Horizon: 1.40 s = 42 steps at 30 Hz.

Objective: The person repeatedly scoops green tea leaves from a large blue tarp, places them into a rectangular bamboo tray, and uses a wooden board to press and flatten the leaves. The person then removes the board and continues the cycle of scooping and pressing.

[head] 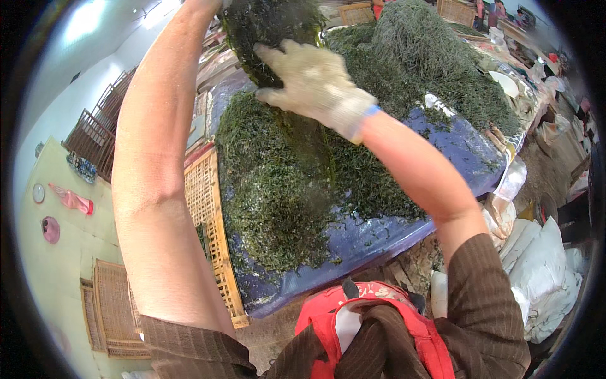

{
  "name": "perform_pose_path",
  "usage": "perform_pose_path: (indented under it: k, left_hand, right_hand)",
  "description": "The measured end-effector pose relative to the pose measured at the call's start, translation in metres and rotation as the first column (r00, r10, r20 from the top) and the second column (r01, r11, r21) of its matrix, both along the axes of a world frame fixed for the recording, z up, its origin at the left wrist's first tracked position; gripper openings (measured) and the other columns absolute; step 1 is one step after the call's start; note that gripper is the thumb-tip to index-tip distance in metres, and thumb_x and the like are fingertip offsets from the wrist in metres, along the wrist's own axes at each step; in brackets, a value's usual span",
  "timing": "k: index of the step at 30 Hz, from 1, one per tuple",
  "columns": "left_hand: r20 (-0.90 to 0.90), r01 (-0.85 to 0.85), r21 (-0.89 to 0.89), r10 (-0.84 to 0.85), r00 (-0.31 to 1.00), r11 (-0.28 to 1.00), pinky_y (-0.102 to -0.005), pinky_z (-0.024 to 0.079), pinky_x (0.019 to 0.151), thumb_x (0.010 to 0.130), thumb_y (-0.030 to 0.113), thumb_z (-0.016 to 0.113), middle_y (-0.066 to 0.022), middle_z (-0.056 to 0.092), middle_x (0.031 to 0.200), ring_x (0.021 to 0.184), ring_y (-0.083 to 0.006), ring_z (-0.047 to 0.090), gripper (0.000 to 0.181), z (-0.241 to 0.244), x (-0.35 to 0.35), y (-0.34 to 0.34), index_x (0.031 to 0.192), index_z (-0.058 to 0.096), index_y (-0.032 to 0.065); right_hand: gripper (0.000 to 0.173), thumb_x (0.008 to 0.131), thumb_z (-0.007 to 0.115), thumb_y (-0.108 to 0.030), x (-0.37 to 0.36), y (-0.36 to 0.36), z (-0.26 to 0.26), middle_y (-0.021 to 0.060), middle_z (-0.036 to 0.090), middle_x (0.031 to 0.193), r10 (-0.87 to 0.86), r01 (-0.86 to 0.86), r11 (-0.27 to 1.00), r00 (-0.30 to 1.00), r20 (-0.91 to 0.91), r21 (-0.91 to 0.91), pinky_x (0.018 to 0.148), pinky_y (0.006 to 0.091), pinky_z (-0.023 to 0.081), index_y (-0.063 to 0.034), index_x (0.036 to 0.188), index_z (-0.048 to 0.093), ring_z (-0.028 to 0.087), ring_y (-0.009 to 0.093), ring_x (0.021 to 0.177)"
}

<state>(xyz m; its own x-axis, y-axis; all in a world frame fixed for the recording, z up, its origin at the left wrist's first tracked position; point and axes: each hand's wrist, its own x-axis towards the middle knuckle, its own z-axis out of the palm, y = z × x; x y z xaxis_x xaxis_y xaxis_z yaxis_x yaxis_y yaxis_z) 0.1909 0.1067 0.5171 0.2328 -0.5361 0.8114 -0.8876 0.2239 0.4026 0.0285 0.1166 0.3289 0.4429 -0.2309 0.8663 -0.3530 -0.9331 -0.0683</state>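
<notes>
My right hand [315, 83], in a pale knit work glove, is blurred by motion and lies with fingers apart against a raised clump of dark green seaweed [270, 28]. Long strands of the clump hang down in front of the heap below. My left forearm stretches up along the left side; its hand is cut off by the top edge, so its grip is hidden. Beneath my arms a heap of stringy seaweed [279, 208] rests on a table covered with blue plastic sheeting [378, 234]. Farther back, to the right, rises a bigger seaweed mound [416, 42].
A bamboo lattice frame [203, 189] stands along the table's left side. White sacks [537, 265] crowd the floor at right. Woven panels [116, 308] lean on the left wall, near wooden racks [94, 137]. A white dish [504, 84] sits near the right table edge. People are in the far background.
</notes>
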Motion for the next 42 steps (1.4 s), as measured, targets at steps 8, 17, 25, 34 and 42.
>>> perform_pose_path:
  k: [8, 17, 25, 34, 42]
  left_hand:
    - [-0.006, 0.066, 0.012, -0.066, 0.998, 0.998, -0.0327, 0.048, 0.067, 0.081, 0.019, 0.055, -0.0097, 0.065, 0.084, 0.074, -0.0192, 0.061, 0.022, -0.008, -0.003, -0.008, 0.094, 0.065, 0.0043]
    - [-0.036, 0.136, -0.012, -0.136, 0.99, 0.991, -0.0328, 0.048, 0.066, 0.081, 0.019, 0.055, -0.0096, 0.065, 0.082, 0.073, -0.0191, 0.061, 0.022, -0.011, -0.011, -0.026, 0.093, 0.065, 0.0042]
    - [-0.059, 0.172, -0.082, -0.177, 0.982, 0.982, -0.033, 0.048, 0.065, 0.081, 0.019, 0.055, -0.0094, 0.065, 0.081, 0.071, -0.019, 0.061, 0.022, 0.001, -0.019, -0.028, 0.093, 0.065, 0.004]
    - [-0.116, 0.271, -0.296, -0.316, 0.942, 0.916, -0.0331, 0.048, 0.064, 0.081, 0.02, 0.055, -0.0093, 0.065, 0.079, 0.07, -0.019, 0.061, 0.022, 0.024, -0.045, -0.043, 0.092, 0.065, 0.0039]
    - [0.348, 0.088, 0.307, -0.197, 0.916, 0.948, -0.0358, 0.043, 0.085, 0.082, 0.038, 0.056, -0.015, 0.053, 0.111, 0.1, -0.0242, 0.052, 0.048, -0.07, -0.061, -0.073, 0.117, 0.051, 0.0048]
  right_hand:
    - [0.015, 0.08, 0.054, -0.016, 0.017, 0.002, -0.149, 0.0112, 0.065, 0.084, -0.01, 0.124, 0.955, 0.922, -0.387, 0.268, 0.063, 0.0388, 0.053, -0.0081, 0.088, 0.064, 0.064, 0.028, 0.079]
    - [0.044, 0.078, 0.057, -0.025, -0.098, 0.027, -0.23, 0.0181, 0.062, 0.109, 0.271, 0.315, 0.862, 0.374, -0.887, 0.396, 0.081, 0.0449, 0.051, -0.0129, 0.12, 0.057, 0.061, 0.032, 0.1]
    - [0.069, 0.078, 0.064, -0.049, -0.135, -0.106, -0.081, 0.018, 0.063, 0.107, 0.436, 0.169, 0.508, 0.796, -0.421, 0.845, 0.087, 0.0327, 0.047, 0.0021, 0.122, 0.052, 0.061, 0.022, 0.099]
    - [0.068, 0.089, 0.05, -0.051, -0.075, -0.132, -0.088, 0.0065, 0.041, 0.139, 0.599, -0.628, 0.042, 0.638, 0.484, 0.777, 0.104, 0.0368, 0.032, -0.0123, 0.141, 0.031, 0.04, 0.019, 0.125]
    - [0.053, 0.075, 0.07, -0.014, -0.077, -0.025, -0.143, 0.0072, 0.06, 0.114, 0.218, -0.663, -0.501, 0.525, 0.822, 0.556, 0.095, 0.034, 0.042, -0.0033, 0.123, 0.05, 0.055, 0.02, 0.104]
